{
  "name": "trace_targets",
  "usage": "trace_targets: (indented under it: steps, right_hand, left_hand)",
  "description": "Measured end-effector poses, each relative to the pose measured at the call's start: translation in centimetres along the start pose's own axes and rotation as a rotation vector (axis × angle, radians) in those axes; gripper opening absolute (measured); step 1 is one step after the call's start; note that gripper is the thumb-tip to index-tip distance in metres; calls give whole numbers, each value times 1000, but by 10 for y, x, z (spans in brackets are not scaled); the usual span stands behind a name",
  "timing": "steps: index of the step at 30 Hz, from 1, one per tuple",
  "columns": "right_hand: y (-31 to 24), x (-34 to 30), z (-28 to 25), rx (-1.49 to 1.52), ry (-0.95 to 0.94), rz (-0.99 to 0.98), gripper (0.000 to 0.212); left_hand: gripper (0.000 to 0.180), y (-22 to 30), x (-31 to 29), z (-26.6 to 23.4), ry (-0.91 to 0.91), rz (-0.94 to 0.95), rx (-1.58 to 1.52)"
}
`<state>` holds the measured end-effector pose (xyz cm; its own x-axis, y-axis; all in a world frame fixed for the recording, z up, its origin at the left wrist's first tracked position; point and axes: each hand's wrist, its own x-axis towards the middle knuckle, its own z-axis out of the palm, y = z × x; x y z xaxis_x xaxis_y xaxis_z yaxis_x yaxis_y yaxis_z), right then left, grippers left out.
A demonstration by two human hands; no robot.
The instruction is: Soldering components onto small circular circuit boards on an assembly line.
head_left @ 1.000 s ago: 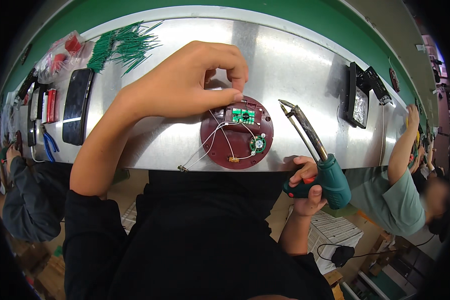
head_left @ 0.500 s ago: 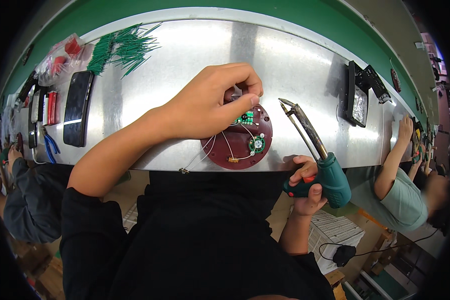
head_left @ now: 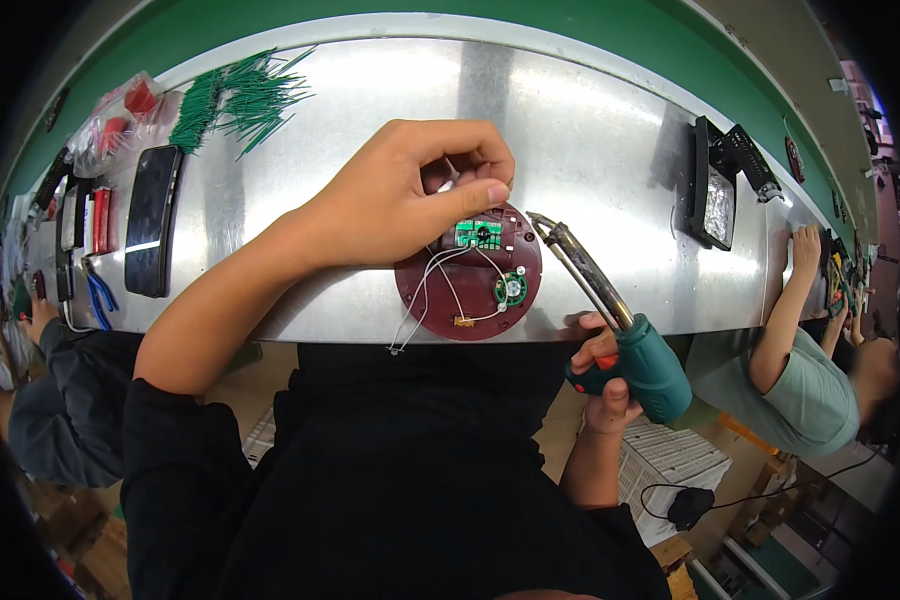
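A round dark-red plastic disc (head_left: pixel 435 315) lies at the bench's near edge. It carries a green circuit board (head_left: pixel 482 234), a small round board (head_left: pixel 511 290) and thin white wires (head_left: pixel 444 268), some hanging off its left side. My left hand (head_left: pixel 430 185) is closed in a pinch over the disc's far side; something whitish shows between the fingers, too hidden to name. My right hand (head_left: pixel 606 380) grips a green soldering gun (head_left: pixel 653 370) with a red trigger. Its tip points up and left, close to the disc's right far rim and my left fingertips.
On the metal bench (head_left: pixel 370 90) lie green wires (head_left: pixel 235 100), a plastic bag with red pieces (head_left: pixel 120 120), a phone (head_left: pixel 154 220) and blue pliers (head_left: pixel 99 295). A black stand (head_left: pixel 712 185) is at right. Co-workers sit on both sides, one in a light green shirt (head_left: pixel 785 380).
The soldering gun has moved left, bringing its tip to the disc's rim. My left hand has shifted slightly left and away from me, uncovering more of the circuit board. The loose wires have swung right.
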<state>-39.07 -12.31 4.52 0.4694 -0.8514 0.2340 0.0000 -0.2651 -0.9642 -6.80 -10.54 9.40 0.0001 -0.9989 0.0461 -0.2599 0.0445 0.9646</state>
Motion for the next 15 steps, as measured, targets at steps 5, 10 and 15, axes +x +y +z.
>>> trace_targets:
  steps: [5,10,15]
  right_hand:
    - [-3,0,1,15,25,39,68]
    - [-2,-1,0,-2,15,41,68]
    - [1,-1,-2,60,58,70,74]
  left_hand:
    - [9,-2,1,0,31,6,-71]
    - [9,-5,-1,-4,-20,-23,-61]
    - [8,-1,0,-7,-53,71,67]
